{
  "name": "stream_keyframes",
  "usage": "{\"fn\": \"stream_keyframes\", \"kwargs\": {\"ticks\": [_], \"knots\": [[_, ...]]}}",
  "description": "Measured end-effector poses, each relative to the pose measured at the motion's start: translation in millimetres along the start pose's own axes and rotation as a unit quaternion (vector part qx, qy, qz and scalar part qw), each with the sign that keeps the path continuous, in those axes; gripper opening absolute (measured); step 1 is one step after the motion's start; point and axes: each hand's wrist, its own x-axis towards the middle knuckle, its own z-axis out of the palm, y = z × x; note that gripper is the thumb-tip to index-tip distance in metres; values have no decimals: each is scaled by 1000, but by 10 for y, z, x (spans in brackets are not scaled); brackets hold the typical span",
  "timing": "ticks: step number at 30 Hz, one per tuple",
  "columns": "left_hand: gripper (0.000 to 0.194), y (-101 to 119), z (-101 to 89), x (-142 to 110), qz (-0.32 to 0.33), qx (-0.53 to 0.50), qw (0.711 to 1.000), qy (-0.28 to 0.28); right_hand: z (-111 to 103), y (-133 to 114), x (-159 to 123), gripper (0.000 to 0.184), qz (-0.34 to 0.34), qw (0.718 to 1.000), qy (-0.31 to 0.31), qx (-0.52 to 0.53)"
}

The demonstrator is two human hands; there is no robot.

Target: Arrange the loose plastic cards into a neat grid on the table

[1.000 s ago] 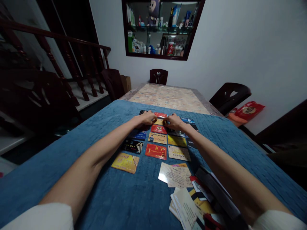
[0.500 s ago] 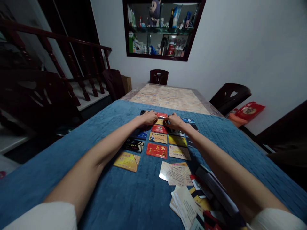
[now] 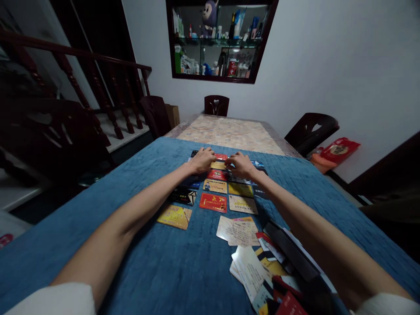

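My left hand point(image 3: 203, 161) reaches over the far left cards, its bent fingertips at the left edge of a small gold card point(image 3: 218, 165). On the other side of that card, my right hand point(image 3: 241, 165) hovers with curled, slightly parted fingers and no card visible in them. A red card point(image 3: 220, 156) lies just beyond the gold one. Nearer me, the middle column holds another red card point(image 3: 216, 174), a gold VIP card point(image 3: 215, 186) and a larger red card point(image 3: 213, 202). My hands and forearms partly cover the side columns.
A loose pile of cards point(image 3: 251, 267) lies at the front right beside a dark card holder point(image 3: 292, 249), near my right forearm. Two pale overlapping cards point(image 3: 238, 230) sit above the pile. A blue cloth point(image 3: 157, 271) covers the near table; chairs stand around it.
My right hand has drawn slightly away from the gold card, while the left stays by its edge. The view has shifted a little.
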Motion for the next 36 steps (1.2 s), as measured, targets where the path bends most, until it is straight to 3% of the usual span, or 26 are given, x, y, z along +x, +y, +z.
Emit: {"fn": "stream_keyframes", "kwargs": {"ticks": [8, 16, 28, 36], "knots": [[15, 233, -108, -329, 10, 0, 999, 31, -139, -156, -404, 28, 2, 998, 67, 0], [23, 516, -251, -796, 11, 5, 999, 49, -106, -282, -891, 26, -21, 994, 110, 15], [21, 1176, -317, -1448, 69, -87, 993, 34, -8, -501, -1583, 21, -61, 986, 142, 59], [22, 1429, -229, -1579, 114, -162, 980, -2, 82, -738, -1886, 14, -74, 981, 150, 100]]}}
